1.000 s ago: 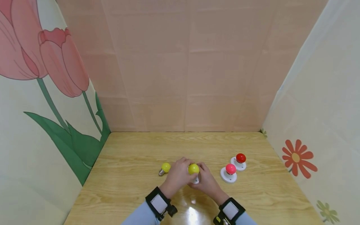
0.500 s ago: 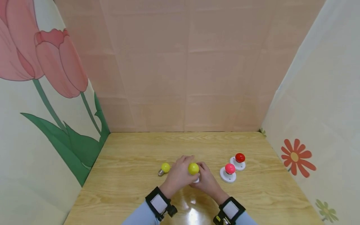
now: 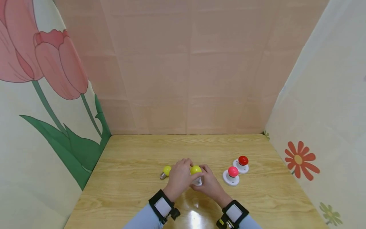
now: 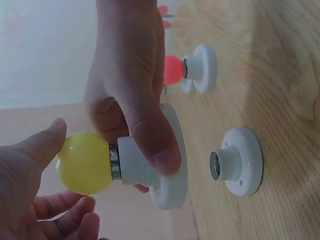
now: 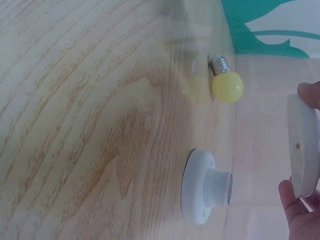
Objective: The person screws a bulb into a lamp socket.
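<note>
My left hand [image 3: 178, 179] pinches a yellow light bulb [image 4: 85, 162] between thumb and fingers. The bulb's metal screw base sits in the mouth of a white lamp socket [image 4: 172, 192], with a strip of metal still showing in the left wrist view. My right hand [image 3: 211, 184] grips this socket by its neck and round base, holding it up off the table. Under the hands, a second white socket [image 5: 197, 187] stands on the table with an open mouth; the hands hide it in the head view. A loose yellow bulb [image 3: 167, 170] lies left of my left hand.
To the right, a pink bulb [image 3: 233, 171] stands in a white socket [image 3: 231, 181]. Just behind it a red bulb [image 3: 243, 160] stands in another socket [image 3: 241, 168]. The wooden table [image 3: 137, 152] meets a pink backdrop [image 3: 186, 79] and printed side walls.
My left fingers and thumb have shifted round the yellow bulb, the thumb now lying across its near side. The right hand keeps its grip on the socket. The head view has drifted slightly.
</note>
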`<state>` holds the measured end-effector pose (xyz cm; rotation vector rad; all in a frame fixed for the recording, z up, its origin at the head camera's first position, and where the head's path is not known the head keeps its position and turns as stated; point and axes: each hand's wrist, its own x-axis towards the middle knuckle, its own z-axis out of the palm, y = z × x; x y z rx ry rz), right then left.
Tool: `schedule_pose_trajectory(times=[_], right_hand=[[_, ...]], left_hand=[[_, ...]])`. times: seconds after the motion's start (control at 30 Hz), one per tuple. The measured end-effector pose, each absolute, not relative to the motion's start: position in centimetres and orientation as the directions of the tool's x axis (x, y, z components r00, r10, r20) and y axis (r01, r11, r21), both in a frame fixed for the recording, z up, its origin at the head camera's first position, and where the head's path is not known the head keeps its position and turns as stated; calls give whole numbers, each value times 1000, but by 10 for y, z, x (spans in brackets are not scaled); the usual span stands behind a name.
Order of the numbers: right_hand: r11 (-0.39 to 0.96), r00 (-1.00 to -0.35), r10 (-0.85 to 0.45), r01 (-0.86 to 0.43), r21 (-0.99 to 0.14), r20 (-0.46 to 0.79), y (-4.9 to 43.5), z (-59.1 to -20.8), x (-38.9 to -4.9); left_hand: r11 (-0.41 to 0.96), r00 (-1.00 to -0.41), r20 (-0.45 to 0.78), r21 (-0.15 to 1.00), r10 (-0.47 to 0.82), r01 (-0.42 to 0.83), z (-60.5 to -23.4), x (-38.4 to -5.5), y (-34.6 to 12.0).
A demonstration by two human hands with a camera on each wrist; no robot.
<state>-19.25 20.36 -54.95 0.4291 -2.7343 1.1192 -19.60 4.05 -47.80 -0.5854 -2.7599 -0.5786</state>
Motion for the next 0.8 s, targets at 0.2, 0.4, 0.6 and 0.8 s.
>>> schedule_pose_trajectory(times=[0.2, 0.4, 0.6, 0.8], right_hand=[[670, -944, -205, -328, -666, 259, 205, -551, -193], [672, -950, -205, -312, -671, 236, 207, -553, -192], [677, -953, -200, -301, -672, 226, 208, -554, -193], [677, -955, -196, -296, -674, 222, 207, -553, -192]], left_hand=[[822, -878, 311, 338, 363, 459, -478, -196, 41], [779, -881, 240, 413, 408, 473, -476, -195, 42], [747, -883, 204, 473, 422, 467, -475, -196, 42], [741, -882, 210, 481, 421, 468, -475, -196, 42]])
